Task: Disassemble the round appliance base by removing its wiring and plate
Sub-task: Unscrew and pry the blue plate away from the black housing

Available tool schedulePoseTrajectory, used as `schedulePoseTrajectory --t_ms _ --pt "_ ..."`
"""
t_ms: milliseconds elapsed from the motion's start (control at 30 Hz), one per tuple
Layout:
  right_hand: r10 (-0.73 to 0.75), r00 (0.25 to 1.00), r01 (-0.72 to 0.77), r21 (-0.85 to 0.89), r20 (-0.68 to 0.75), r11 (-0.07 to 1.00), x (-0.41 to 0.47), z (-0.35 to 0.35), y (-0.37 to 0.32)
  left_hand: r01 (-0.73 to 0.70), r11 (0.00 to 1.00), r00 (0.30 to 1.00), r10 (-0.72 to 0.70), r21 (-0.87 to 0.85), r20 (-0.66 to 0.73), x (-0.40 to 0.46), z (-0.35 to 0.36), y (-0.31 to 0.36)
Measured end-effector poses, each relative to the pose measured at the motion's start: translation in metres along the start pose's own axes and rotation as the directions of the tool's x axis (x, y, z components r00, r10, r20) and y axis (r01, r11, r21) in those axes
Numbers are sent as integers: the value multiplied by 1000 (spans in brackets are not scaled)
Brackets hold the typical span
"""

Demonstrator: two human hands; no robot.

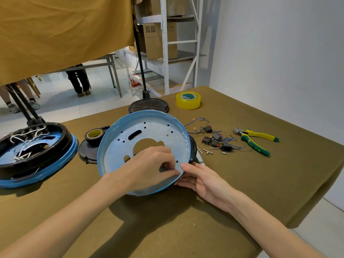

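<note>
Plate tilted, held by both hands.
Left hand (pixel 149 164) pinches inside the blue plate (pixel 130 146) near its rim; right hand (pixel 197 179), fingers fairly straight, supports the rim from outside.

Green pliers handle (pixel 255 146) at 3 o'clock: partial lettering "NC-PIN". Box labels and tape print too blurred to read.
</note>
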State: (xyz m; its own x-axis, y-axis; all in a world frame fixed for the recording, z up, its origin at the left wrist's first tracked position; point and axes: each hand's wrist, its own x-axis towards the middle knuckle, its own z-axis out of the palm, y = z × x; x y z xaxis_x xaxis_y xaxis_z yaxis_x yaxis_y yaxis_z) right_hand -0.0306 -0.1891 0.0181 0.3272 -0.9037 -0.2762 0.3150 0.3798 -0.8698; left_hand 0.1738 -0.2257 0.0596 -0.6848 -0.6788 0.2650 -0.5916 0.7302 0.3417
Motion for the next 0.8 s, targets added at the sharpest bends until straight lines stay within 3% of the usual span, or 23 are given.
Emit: schedulePoseTrajectory --t_ms 133,333,467,667,800 --pt "-3 1000 3 0 9 1000 2 -1 1 -2 998 1000 3 -69 14 -3 -2 0" --pt "7 1000 -7 17 9 1000 3 -3 1 30 999 999 -30 11 -21 -1 0 3" --pt "4 1000 -4 8 11 1000 3 -3 3 21 999 999 -20 -46 35 -2 -3 0" --pt "3 1000 -3 3 3 1000 4 -3 3 35 997 999 -35 67 3 0 3 4" --pt "2 1000 -2 2 3 1000 4 -3 3 11 1000 999 -11 3 38 -4 0 2"
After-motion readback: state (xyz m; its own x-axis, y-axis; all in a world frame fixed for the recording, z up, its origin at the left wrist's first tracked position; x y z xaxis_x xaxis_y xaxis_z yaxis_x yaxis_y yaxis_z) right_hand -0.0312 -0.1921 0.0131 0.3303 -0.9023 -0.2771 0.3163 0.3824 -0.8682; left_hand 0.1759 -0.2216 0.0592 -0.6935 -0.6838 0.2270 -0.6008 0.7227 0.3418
